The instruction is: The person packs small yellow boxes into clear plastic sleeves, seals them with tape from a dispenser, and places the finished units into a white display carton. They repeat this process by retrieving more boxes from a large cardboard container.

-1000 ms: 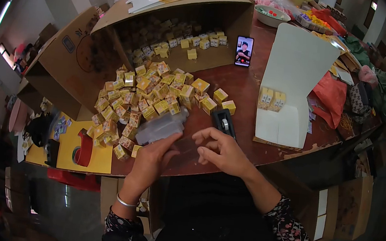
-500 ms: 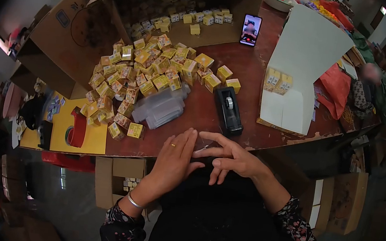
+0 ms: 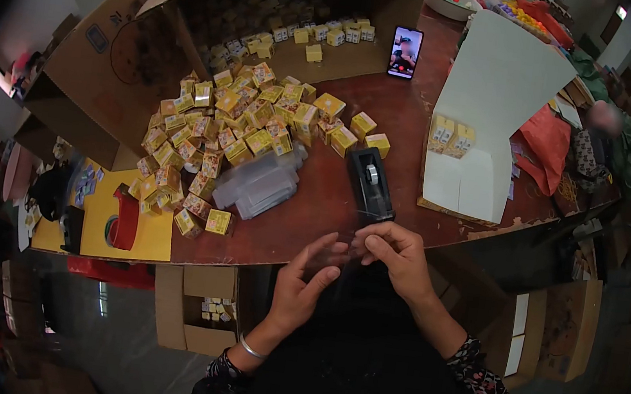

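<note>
My left hand (image 3: 307, 281) is over the front edge of the table, its fingers apart and slightly blurred; nothing can be made out in it. Close on its right, my right hand (image 3: 396, 258) has thumb and index finger pressed together, and what they may pinch is too small or clear to name. Just beyond the right hand stands a black tape dispenser (image 3: 373, 186). A stack of clear plastic pieces (image 3: 260, 186) lies beside a heap of small yellow boxes (image 3: 251, 114) on the red table (image 3: 312, 220).
An open carton (image 3: 284, 63) of small boxes lies behind the heap. A phone (image 3: 404, 52) stands upright. A white-lined box (image 3: 465, 185) holds several small boxes. A yellow sheet (image 3: 150, 228) lies at left; below is another carton (image 3: 212, 282). A person (image 3: 595, 149) is at far right.
My left hand has turned and moved slightly right and down, its fingers spreading. My right hand's thumb and index finger have come together near the dispenser. The view has shifted slightly.
</note>
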A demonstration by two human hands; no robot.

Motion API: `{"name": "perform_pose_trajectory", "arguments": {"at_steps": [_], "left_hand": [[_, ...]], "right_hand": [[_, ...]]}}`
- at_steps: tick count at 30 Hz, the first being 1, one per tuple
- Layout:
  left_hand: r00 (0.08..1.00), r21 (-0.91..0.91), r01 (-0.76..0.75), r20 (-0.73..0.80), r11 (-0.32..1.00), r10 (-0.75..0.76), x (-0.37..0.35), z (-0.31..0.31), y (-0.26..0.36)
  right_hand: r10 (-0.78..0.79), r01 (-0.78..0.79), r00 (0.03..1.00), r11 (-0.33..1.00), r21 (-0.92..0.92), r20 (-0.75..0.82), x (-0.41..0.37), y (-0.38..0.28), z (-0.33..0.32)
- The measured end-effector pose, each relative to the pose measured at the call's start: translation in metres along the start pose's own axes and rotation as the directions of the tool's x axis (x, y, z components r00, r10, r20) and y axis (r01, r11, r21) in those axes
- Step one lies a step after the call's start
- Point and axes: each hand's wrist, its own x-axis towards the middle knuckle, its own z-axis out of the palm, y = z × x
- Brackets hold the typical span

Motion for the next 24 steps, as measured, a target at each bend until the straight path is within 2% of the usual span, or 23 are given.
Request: {"name": "perform_pose_trajectory", "arguments": {"at_steps": [1,5,8,11,12,13,15,16,18,19,21,22,24], "left_hand": [[0.996,0.002,0.031,0.089,1.000,-0.031,-0.003,-0.007,-0.004],[0.987,-0.237,0.115,0.136,0.965,-0.084,-0.010,-0.020,-0.002],[0.984,-0.331,0.137,0.154,0.934,-0.090,-0.011,-0.037,0.000],[0.993,-0.340,0.084,0.103,0.937,-0.052,-0.012,-0.062,0.000],[0.998,-0.309,0.052,0.058,0.950,-0.035,-0.014,-0.069,-0.001],[1.000,-0.276,0.021,0.016,0.961,-0.018,-0.015,-0.075,-0.002],[0.999,-0.169,-0.011,-0.033,0.985,0.006,-0.014,-0.091,-0.006],[0.998,-0.113,-0.027,-0.060,0.993,0.021,-0.014,-0.096,-0.009],[0.991,-0.151,-0.051,-0.128,0.987,0.031,-0.014,-0.101,-0.015],[0.986,-0.169,-0.065,-0.163,0.983,0.037,-0.012,-0.102,-0.016],[0.968,-0.035,-0.072,-0.243,0.997,0.062,-0.010,-0.099,-0.017],[0.956,0.033,-0.067,-0.283,0.997,0.073,-0.011,-0.095,-0.018],[0.949,0.017,-0.035,-0.312,0.999,0.039,-0.007,-0.090,-0.018]], "right_hand": [[-0.002,0.002,1.000,1.000,0.011,-0.001,0.003,0.003,-0.003],[0.046,-0.046,0.999,0.998,-0.033,0.000,0.015,0.000,0.003],[0.111,-0.106,0.986,0.993,-0.047,0.125,0.030,-0.009,0.011],[0.078,-0.034,0.985,0.962,-0.273,0.151,0.072,-0.035,-0.001],[-0.217,0.206,0.975,0.826,-0.524,0.042,0.099,-0.033,-0.019],[-0.315,0.161,0.944,0.703,-0.693,-0.100,0.121,-0.048,-0.028],[-0.361,0.063,0.926,0.425,-0.903,-0.105,0.166,-0.059,-0.061],[-0.257,-0.013,0.962,0.295,-0.955,-0.092,0.184,-0.060,-0.072],[-0.036,-0.113,0.993,0.005,-0.994,-0.113,0.210,-0.060,-0.084],[0.006,-0.134,0.991,-0.024,-0.991,-0.135,0.216,-0.056,-0.086],[0.095,-0.168,0.980,-0.090,-0.982,-0.177,0.226,-0.050,-0.084],[0.147,-0.177,0.971,-0.090,-0.980,-0.189,0.229,-0.048,-0.081],[0.249,-0.197,0.945,-0.080,-0.977,-0.211,0.232,-0.043,-0.075]]}}
